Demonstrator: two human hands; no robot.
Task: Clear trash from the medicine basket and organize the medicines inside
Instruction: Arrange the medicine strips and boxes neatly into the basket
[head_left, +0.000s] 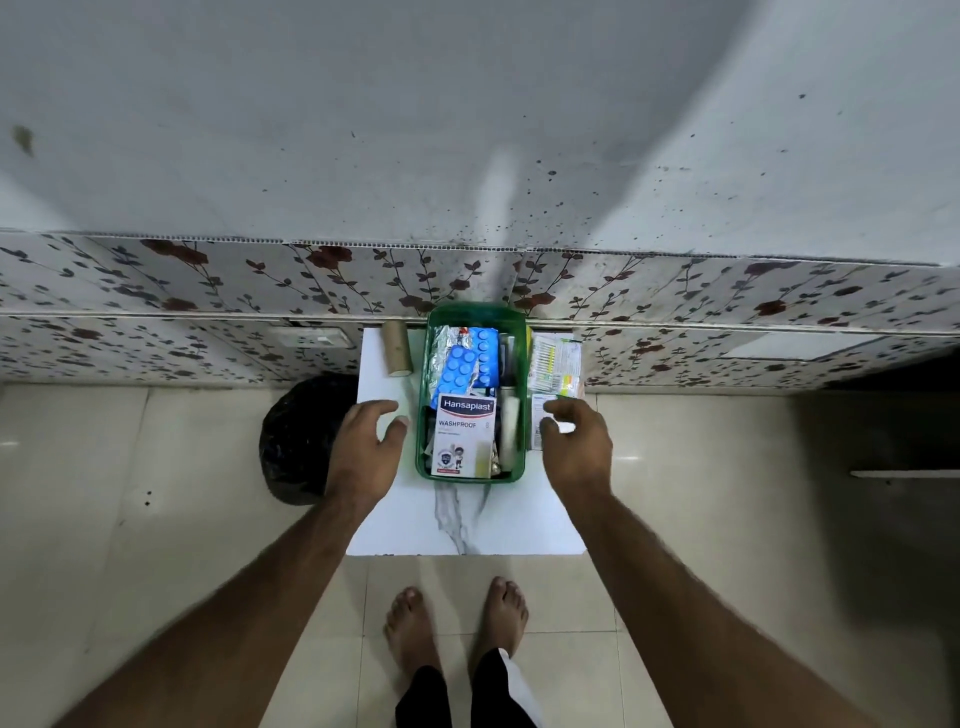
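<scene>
With both the left hand (371, 441) and the right hand (574, 441) spread empty beside it, the light, stiff basket (470, 475) looked best gripped by its side rims.

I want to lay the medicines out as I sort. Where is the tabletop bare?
The widest bare patch of the white table lies between the green basket and the near edge. A narrower patch lies left of the basket, below the cardboard roll, under the left hand. Right of the basket, packets and the right hand crowd the table.
</scene>
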